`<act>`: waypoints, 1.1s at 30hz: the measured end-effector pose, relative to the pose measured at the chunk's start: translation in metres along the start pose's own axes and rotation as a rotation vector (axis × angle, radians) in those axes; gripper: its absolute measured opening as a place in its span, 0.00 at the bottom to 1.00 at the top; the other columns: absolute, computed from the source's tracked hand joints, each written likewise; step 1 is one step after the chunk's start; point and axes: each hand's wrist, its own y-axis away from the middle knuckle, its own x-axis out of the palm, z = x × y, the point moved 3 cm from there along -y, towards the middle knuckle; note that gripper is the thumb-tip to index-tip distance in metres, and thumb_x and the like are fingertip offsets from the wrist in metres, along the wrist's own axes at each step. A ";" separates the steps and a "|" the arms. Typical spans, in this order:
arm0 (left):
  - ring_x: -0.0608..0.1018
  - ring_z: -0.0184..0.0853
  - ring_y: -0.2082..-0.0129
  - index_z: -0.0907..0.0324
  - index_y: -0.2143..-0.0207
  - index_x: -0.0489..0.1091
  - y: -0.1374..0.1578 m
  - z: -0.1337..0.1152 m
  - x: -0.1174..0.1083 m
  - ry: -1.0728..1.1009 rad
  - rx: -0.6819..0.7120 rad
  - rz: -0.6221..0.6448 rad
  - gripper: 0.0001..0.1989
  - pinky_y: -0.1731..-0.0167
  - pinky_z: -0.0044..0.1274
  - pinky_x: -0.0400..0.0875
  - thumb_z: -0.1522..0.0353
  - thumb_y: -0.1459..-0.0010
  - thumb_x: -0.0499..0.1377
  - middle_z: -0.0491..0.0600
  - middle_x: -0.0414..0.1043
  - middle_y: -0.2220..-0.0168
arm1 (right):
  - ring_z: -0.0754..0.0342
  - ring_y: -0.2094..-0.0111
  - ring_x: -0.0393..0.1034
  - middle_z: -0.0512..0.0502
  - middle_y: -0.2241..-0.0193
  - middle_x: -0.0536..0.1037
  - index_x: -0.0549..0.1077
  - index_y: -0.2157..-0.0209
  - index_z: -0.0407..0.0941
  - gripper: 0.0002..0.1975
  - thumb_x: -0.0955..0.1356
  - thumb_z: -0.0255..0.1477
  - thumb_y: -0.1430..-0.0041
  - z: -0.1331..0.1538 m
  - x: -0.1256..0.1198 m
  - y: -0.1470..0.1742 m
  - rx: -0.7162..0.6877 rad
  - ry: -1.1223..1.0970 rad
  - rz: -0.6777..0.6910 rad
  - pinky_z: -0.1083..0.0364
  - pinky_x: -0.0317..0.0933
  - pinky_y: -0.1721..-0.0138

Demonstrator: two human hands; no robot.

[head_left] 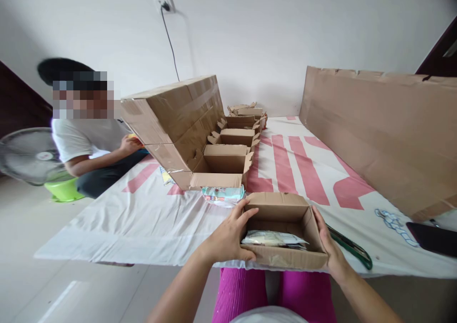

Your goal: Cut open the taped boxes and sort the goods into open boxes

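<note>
An open cardboard box [285, 256] stands at the near edge of the table, with a flat plastic packet [273, 238] lying inside against its near wall. My left hand [230, 232] grips the box's left end, thumb low on the front and fingers over the rim. On the right end, my right hand [330, 244] presses along the outer wall, its fingertips partly hidden. Just beyond my left hand lies a teal and white plastic packet [223, 194]. A green-handled cutter [352, 249] rests to the right of the box, near my right hand.
Several open cardboard boxes [224, 163] run back in a row beside a tall taped carton [182, 118]. A large cardboard panel [378, 132] stands on the right, with a black phone-like slab [432, 237] near it. At left a person [85, 142] sits by a fan [32, 156].
</note>
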 end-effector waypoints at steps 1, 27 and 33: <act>0.51 0.60 0.32 0.53 0.35 0.54 0.000 0.000 0.000 -0.002 0.000 -0.004 0.56 0.38 0.47 0.57 0.52 0.65 0.74 0.63 0.37 0.30 | 0.48 0.31 0.45 0.48 0.31 0.52 0.54 0.34 0.54 0.28 0.57 0.46 0.32 0.011 -0.010 -0.005 -0.058 0.105 -0.051 0.44 0.48 0.34; 0.51 0.60 0.32 0.57 0.42 0.61 0.004 0.000 0.003 0.026 0.022 -0.051 0.49 0.39 0.45 0.58 0.52 0.65 0.74 0.65 0.38 0.31 | 0.46 0.55 0.76 0.47 0.54 0.82 0.78 0.53 0.50 0.22 0.68 0.25 0.51 0.133 0.023 -0.052 -0.073 0.884 0.951 0.53 0.65 0.55; 0.50 0.59 0.31 0.56 0.41 0.61 0.005 0.003 0.005 0.035 0.033 -0.066 0.49 0.38 0.45 0.58 0.53 0.64 0.74 0.64 0.38 0.30 | 0.44 0.59 0.77 0.39 0.61 0.82 0.77 0.57 0.44 0.18 0.60 0.19 0.43 0.114 0.042 -0.054 -0.151 1.129 0.670 0.51 0.63 0.59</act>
